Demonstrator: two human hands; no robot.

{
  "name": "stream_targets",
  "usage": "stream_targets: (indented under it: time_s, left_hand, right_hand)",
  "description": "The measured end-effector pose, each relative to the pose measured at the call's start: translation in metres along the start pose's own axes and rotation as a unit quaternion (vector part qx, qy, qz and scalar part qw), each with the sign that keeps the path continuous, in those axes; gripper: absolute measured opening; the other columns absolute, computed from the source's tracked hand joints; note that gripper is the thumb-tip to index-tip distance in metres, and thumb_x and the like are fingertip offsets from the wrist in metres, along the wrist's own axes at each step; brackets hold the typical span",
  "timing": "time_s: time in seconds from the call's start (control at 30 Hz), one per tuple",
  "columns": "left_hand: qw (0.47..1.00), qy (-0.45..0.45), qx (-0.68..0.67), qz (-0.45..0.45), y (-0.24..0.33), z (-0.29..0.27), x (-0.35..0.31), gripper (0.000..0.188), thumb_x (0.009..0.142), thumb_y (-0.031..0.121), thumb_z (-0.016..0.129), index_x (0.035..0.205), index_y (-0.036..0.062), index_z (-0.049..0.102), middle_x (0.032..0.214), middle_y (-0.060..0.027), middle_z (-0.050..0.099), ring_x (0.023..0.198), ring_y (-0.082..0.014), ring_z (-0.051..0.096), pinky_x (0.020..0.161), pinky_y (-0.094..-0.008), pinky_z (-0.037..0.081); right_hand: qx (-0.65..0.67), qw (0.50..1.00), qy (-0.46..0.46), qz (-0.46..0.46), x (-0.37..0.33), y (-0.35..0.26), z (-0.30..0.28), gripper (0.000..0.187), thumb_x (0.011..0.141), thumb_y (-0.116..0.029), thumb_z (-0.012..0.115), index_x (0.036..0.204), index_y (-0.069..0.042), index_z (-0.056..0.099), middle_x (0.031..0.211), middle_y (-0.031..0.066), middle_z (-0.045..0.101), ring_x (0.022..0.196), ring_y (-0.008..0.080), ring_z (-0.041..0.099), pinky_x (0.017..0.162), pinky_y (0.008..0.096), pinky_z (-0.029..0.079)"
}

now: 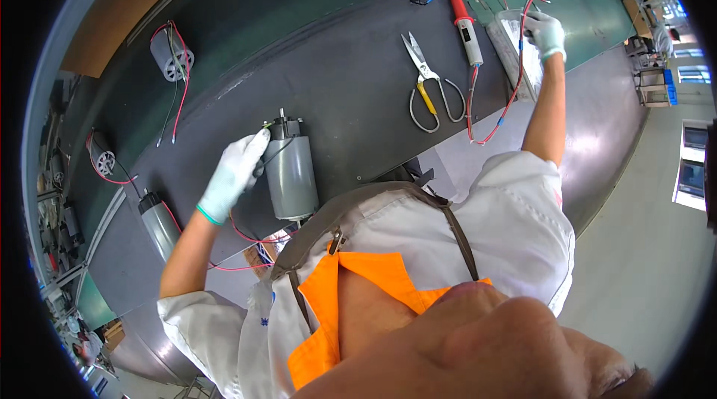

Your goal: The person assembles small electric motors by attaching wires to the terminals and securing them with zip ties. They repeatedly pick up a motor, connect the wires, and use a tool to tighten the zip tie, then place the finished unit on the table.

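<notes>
Grey metal marks the cylindrical motor (291, 173) lying on its side near the front edge of the dark worktop (351, 107), its shaft end pointing away from the person. The left hand (233, 175), in a pale glove, is curled against the motor's left side near the shaft end, fingers bent round the casing and the thin wires there; how firmly it grips I cannot tell. Red leads (250, 238) trail from the motor's near end over the worktop's front edge. Left of that hand, a second grey motor (158, 223) lies close to the worktop's left edge. Farther in, about mid-worktop, a pair of snips (427, 85) with yellow and grey handles rests with its blades pointing away, and just right of it lies a soldering iron (464, 22) with a red handle. At the far right corner, the right hand (545, 33), also gloved, is closed on a red wire (515, 85) above a clear plastic tray (515, 51), well apart from the motor. Beyond the worktop's far left edge, two more motors (170, 55) lie on the green belt (246, 3).
</notes>
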State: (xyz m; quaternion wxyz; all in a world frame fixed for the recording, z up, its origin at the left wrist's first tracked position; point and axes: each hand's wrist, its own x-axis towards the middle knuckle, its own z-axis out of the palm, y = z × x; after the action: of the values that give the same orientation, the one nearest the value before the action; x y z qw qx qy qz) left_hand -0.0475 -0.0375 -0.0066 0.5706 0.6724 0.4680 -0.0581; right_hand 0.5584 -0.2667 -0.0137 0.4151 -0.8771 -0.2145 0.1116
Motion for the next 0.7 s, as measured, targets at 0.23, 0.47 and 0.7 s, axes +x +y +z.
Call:
stream_targets:
  time_s: [0.23,0.47,0.7]
  left_hand:
    - [0.973,-0.186,0.090,-0.104,0.022,-0.044,-0.003,0.051,0.090,0.057,0.070,0.090,0.0066,0.070,0.065,-0.0007,0.059,0.044,-0.0047,0.047,0.038,-0.0220,0.034]
    - [0.970,-0.212,-0.008,-0.116,0.009,-0.054,-0.006,0.050,0.093,0.049,0.070,0.088,-0.0009,0.069,0.062,-0.0079,0.060,0.037,-0.0092,0.050,0.032,-0.0247,0.036]
    - [0.980,-0.101,-0.148,-0.093,0.000,-0.036,-0.035,0.058,0.101,0.056,0.053,0.098,0.0002,0.069,0.068,-0.0086,0.062,0.040,-0.0078,0.047,0.036,-0.0241,0.035]
  right_hand:
    - [0.242,0.950,-0.103,-0.169,-0.152,-0.094,0.000,0.035,0.095,-0.016,0.070,0.122,0.006,0.068,0.096,0.0095,0.072,0.070,0.0115,0.064,0.061,0.0237,0.051]
    - [0.457,0.679,-0.574,0.016,-0.299,-0.144,0.204,0.027,0.101,-0.016,0.064,0.120,0.003,0.067,0.112,0.0177,0.072,0.087,0.0202,0.073,0.074,0.0310,0.061]
    - [0.016,0.690,-0.293,-0.661,-0.336,-0.168,0.258,0.042,0.077,-0.005,0.066,0.118,-0.013,0.070,0.125,0.0059,0.066,0.101,0.0255,0.066,0.078,0.0372,0.058]
